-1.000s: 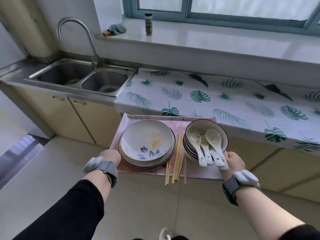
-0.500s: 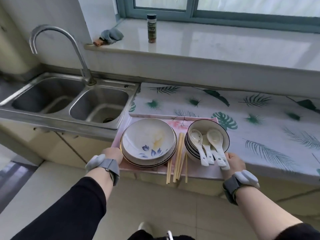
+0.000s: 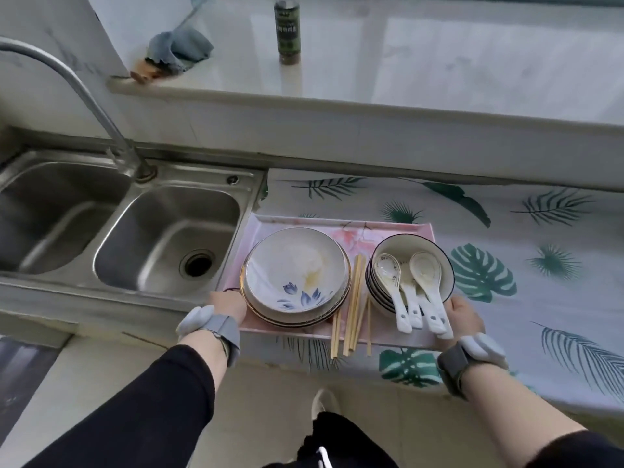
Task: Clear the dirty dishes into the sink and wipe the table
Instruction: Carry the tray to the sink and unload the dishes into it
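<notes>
Pink tray [image 3: 341,228] of dirty dishes sitting on leaf-print counter [image 3: 540,298], just right of the sink [image 3: 162,238], near edge overhanging counter front a bit. Long axis left-right, parallel to counter edge. On it: stack of plates [image 3: 297,275] at left, chopsticks [image 3: 354,309] in the middle pointing toward the body with tips sticking out past the near rim, stack of bowls [image 3: 413,261] at right with spoons [image 3: 418,298] leaning out over the bowl rim.

Left hand [image 3: 228,305] gripping tray's near-left corner, right hand [image 3: 464,314] gripping near-right corner, fingers mostly hidden under rim and spoon handles. Grasp of both on tray, nothing else held.

Key relation: sink's right basin directly left of tray, rim just beside tray's left short edge. Plates on the sink side, so left hand nearer to plates and basin; bowls and spoons on the far side under right hand. Probably next: release of tray, plates over first, short sideways carry. Risk: loose chopsticks rolling off the overhang, spoons tipping out.

Outward: faucet [image 3: 84,96] behind the basins, grey cloth [image 3: 179,49] and spice bottle [image 3: 287,32] up on windowsill [image 3: 405,62], well apart from tray.
</notes>
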`<state>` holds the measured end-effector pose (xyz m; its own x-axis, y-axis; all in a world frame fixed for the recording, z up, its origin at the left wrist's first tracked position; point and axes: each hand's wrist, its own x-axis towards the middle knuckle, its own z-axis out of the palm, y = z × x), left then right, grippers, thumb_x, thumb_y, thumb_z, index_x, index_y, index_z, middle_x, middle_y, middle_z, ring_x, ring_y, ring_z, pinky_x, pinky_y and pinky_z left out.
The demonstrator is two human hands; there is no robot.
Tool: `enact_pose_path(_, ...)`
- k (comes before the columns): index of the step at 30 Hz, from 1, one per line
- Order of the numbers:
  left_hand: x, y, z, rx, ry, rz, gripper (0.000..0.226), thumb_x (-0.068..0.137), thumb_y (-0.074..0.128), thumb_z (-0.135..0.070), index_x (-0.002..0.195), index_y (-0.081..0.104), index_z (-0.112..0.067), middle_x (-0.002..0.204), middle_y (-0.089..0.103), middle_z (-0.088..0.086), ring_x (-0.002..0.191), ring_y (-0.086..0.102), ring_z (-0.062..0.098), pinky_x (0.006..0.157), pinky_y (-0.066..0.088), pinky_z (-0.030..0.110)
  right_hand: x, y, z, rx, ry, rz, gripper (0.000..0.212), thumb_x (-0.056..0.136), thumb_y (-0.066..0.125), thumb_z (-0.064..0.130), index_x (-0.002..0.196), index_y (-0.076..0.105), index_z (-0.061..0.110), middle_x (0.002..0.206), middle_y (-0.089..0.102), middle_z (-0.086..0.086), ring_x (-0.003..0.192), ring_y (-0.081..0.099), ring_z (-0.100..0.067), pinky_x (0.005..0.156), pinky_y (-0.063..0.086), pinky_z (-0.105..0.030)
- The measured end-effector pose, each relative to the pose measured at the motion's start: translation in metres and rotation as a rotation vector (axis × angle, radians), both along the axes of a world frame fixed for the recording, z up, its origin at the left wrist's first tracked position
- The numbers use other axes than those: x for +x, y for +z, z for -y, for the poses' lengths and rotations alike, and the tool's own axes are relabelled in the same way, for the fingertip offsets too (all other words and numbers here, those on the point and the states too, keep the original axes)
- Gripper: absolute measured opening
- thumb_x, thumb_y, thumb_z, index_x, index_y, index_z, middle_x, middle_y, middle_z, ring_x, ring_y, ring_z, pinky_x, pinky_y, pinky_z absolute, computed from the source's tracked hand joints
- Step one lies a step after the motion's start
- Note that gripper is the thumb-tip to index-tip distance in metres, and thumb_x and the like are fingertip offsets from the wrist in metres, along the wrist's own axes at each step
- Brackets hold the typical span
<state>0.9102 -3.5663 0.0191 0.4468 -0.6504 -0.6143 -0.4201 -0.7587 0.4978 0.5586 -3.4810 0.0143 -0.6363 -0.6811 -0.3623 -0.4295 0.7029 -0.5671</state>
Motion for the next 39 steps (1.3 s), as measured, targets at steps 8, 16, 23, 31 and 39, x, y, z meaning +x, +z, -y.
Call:
enact_pose_path(8,-0.02,-0.026,0.059,0.021,0.147,-0.032,0.037,0.099,0.035,-0.011,0.128,0.05,0.004,0.133,0.054,0.021,0.123,0.051,0.034,0.095,0.042,0.036,-0.012,-0.014,0.063,0.059,-0.028,0.065,0.032,0.097,0.038,0.027,0.081,0.054,0.005,0.09,0.059,-0.019,0.082,0.051,-0.032,0.071,0.036,-0.034)
enact_pose_path(16,-0.023,-0.05,0.087,0.085,0.127,0.075,0.037,0.096,0.039,-0.012,0.123,0.05,0.01,0.128,0.054,0.026,0.118,0.052,0.039,0.104,0.04,0.043,-0.015,-0.022,0.09,0.13,-0.038,0.032,0.033,0.096,0.041,0.028,0.093,0.055,-0.001,0.096,0.061,-0.023,0.078,0.049,-0.031,0.068,0.036,-0.035)
enact_pose_path(23,-0.02,-0.061,0.084,0.127,-0.03,0.14,0.038,0.097,0.039,-0.014,0.124,0.051,0.009,0.127,0.054,0.028,0.118,0.053,0.04,0.098,0.043,0.042,-0.014,-0.022,0.098,0.273,-0.043,0.009,0.025,0.093,0.041,0.015,0.085,0.057,-0.003,0.075,0.053,-0.013,0.087,0.056,-0.037,0.063,0.037,-0.033)
enact_pose_path(31,-0.013,-0.06,0.081,0.24,-0.312,0.329,0.036,0.099,0.032,-0.011,0.132,0.048,-0.011,0.138,0.05,0.006,0.129,0.047,0.022,0.108,0.038,0.03,-0.018,-0.021,0.09,0.307,-0.084,0.063,0.024,0.088,0.044,0.014,0.077,0.064,0.011,0.085,0.066,-0.01,0.08,0.06,-0.031,0.069,0.045,-0.028)
enact_pose_path(39,-0.035,-0.019,0.074,0.286,-0.485,0.376,0.033,0.099,0.038,-0.013,0.129,0.051,-0.012,0.136,0.053,0.002,0.127,0.051,0.018,0.105,0.039,0.026,0.001,-0.015,0.065,0.056,-0.205,0.181,0.025,0.082,0.049,0.032,0.092,0.067,0.018,0.077,0.07,-0.007,0.074,0.064,-0.031,0.072,0.054,-0.035)
